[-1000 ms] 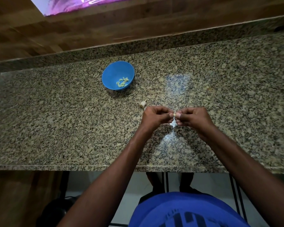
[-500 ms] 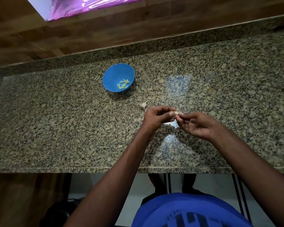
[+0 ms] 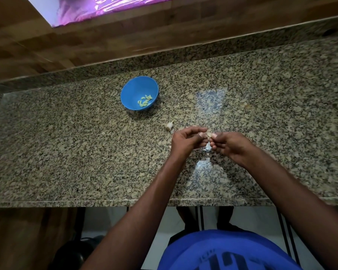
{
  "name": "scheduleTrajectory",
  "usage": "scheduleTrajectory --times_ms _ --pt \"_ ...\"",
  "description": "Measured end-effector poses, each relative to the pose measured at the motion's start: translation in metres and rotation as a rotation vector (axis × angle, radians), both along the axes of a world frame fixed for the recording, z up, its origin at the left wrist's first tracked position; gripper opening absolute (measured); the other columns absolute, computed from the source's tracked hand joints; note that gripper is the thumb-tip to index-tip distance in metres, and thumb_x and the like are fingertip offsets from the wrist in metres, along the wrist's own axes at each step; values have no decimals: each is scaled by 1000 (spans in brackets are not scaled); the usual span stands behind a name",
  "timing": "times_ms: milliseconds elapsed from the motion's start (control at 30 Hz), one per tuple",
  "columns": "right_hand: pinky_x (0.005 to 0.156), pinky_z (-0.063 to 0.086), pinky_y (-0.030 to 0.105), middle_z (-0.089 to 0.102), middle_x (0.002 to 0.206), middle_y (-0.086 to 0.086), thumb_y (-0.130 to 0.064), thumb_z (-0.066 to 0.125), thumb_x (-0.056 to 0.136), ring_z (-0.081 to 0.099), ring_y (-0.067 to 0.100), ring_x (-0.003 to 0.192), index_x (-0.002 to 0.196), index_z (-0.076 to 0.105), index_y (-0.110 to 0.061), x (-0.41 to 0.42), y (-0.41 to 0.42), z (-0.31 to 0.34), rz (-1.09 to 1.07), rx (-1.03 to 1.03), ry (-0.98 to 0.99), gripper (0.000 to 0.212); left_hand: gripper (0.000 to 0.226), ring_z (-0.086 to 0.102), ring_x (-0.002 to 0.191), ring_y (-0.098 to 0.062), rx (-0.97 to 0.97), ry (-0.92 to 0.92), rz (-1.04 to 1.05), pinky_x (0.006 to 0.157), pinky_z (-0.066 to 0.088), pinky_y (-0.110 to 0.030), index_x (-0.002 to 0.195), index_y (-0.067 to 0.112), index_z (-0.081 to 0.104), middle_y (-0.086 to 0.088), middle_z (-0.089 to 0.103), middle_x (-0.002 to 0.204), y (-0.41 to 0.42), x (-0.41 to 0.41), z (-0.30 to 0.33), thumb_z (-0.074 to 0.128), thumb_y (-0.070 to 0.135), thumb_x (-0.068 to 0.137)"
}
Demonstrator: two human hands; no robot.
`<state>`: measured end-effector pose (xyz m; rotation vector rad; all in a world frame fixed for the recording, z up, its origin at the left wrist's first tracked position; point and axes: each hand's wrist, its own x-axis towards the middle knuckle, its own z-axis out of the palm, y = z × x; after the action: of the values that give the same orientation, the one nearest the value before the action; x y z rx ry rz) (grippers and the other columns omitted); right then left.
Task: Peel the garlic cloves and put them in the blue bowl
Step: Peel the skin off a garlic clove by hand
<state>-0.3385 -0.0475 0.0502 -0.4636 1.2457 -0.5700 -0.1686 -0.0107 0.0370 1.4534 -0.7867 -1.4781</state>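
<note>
Garlic clove (image 3: 209,134) still between both hands

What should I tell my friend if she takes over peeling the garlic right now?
Left hand and right hand: both pinch one small garlic clove between their fingertips, just above the granite counter. How far it is peeled is too small to tell.
Blue bowl: on the counter, beyond and left of the hands, with several peeled cloves inside.
One more unpeeled clove lies on the counter between the bowl and the left hand.
Done: several cloves in the bowl.
Left: finish this clove, drop it in, then peel the loose one.
</note>
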Motion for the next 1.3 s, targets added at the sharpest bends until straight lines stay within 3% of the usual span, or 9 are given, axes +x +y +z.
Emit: scheduleTrajectory --times_ms 167,467,634,834,934,1034,1134,1301 --pt "68 53 29 68 90 15 0 60 98 62 18 73 101 67 3 1 3 0 110 -154 170 9 23 74 89 -24 -15 -50 -22 87 62 -39 109 1 74 -18 77 100 0 -1 1 80 9 88" --pt "71 56 31 70 87 14 2 55 98 66 21 74 109 64 5 5 6 3 15 -66 66 14 24 74 96 -24 -4 -50 -33 87 62 -36 112 1 73 -18 76 106 -1 0 1 76 -1 88" --pt "60 59 28 72 87 18 1 61 95 70 24 70 103 65 5 6 7 1 -52 -114 127 9 21 73 87 -13 -17 -81 -35 79 59 -25 109 0 74 -7 77 97 0 -2 2 74 -2 88" --pt "61 60 27 73 89 20 -2 66 95 71 25 73 102 65 6 1 9 -2 -61 -154 150 10 15 72 86 -16 -18 -116 -56 83 61 -32 105 5 77 -12 77 97 -2 -2 -1 76 7 90" --pt "61 59 27 75 89 21 -4 71 93 71 25 73 102 67 6 1 11 -5 -49 -223 194 14 14 71 80 -13 -12 -118 -50 76 59 -27 100 5 76 -9 77 92 0 -3 1 79 7 87" --pt "62 60 28 75 85 19 -4 72 92 72 23 69 98 69 5 3 15 -4 -39 -324 279 11 12 71 83 -14 -7 -113 -37 79 60 -28 97 5 75 -11 76 92 -1 -4 0 79 3 86" --pt "67 64 37 75 83 17 -5 74 91 75 28 71 97 68 1 7 19 -3 -37 -436 389 10 11 71 83 -17 -4 -78 -25 81 61 -31 97 3 75 -12 76 92 0 -5 -1 78 5 87" --pt "63 64 41 74 78 13 -7 77 89 75 26 66 93 69 -4 10 24 -3 -2 -570 506 10 19 72 84 -18 11 -69 -12 79 59 -31 100 4 75 -12 77 94 1 -6 -1 83 8 83"
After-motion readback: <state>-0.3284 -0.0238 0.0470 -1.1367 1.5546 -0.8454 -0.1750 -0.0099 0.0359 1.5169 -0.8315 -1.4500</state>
